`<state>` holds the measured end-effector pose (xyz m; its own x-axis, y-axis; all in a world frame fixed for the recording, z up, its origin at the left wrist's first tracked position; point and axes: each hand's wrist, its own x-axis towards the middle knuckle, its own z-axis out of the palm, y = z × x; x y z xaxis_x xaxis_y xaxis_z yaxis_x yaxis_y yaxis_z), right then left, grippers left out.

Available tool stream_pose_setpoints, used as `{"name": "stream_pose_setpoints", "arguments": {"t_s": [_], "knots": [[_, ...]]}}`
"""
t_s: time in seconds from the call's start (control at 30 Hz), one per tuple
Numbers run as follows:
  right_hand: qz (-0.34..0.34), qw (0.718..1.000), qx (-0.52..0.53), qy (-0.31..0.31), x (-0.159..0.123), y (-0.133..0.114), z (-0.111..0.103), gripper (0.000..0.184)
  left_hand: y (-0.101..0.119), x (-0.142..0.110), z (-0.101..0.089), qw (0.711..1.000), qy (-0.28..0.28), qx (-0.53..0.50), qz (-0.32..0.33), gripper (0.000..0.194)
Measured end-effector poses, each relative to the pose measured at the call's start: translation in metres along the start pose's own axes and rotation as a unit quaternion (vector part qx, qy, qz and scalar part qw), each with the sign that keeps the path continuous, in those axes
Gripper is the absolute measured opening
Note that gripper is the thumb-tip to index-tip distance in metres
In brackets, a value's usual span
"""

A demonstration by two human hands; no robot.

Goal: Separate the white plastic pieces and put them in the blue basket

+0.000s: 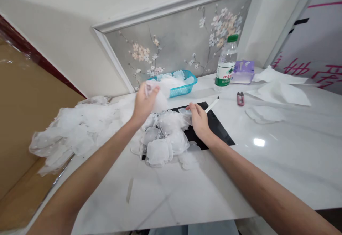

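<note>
My left hand (144, 103) is raised over the pile, fingers closed on a thin, cloudy-white plastic piece (161, 101) that is blurred at its lower edge. My right hand (199, 121) has its fingers closed on a clear plastic piece (185, 115) above the black mat (220, 130). A white pen-like stick (212, 105) with a dark tip shows just beyond that hand; whether the hand touches it I cannot tell. Between and below the hands lies a heap of translucent, rounded-square plastic pieces (158, 152), partly covering the mat.
A larger heap of similar pieces (80, 124) spreads at the left. Behind stands a blue basket (184, 89) holding more. Toward the right are a water bottle (226, 64), a purple pack (243, 72), pink thread snips (240, 99) and white sheets (283, 89) on the marble-look table (280, 156).
</note>
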<state>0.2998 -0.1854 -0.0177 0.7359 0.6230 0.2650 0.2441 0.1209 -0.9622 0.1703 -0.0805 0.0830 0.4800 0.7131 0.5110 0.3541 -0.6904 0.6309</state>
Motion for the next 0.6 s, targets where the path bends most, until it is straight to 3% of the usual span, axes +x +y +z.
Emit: {"name": "stream_pose_setpoints", "arguments": {"t_s": [0.1, 0.17, 0.3, 0.47, 0.6], "knots": [[-0.035, 0.998, -0.008, 0.048, 0.004, 0.000, -0.005, 0.038, -0.003, -0.019, 0.027, 0.972, -0.230, 0.053, -0.012, 0.037], [-0.068, 0.993, -0.055, 0.074, 0.006, 0.000, -0.008, 0.034, -0.008, -0.031, 0.036, 0.948, -0.311, 0.069, -0.014, 0.037], [-0.141, 0.973, -0.177, 0.041, 0.006, 0.000, -0.008, 0.025, -0.028, -0.039, 0.023, 0.921, -0.336, 0.192, 0.038, 0.046], [-0.129, 0.956, -0.260, -0.051, 0.005, 0.007, -0.001, 0.021, -0.047, -0.036, -0.004, 0.856, -0.390, 0.292, 0.171, 0.074], [-0.114, 0.931, -0.326, -0.120, 0.013, 0.014, -0.007, 0.015, -0.045, -0.038, -0.005, 0.873, -0.344, 0.312, 0.147, 0.071]]}}
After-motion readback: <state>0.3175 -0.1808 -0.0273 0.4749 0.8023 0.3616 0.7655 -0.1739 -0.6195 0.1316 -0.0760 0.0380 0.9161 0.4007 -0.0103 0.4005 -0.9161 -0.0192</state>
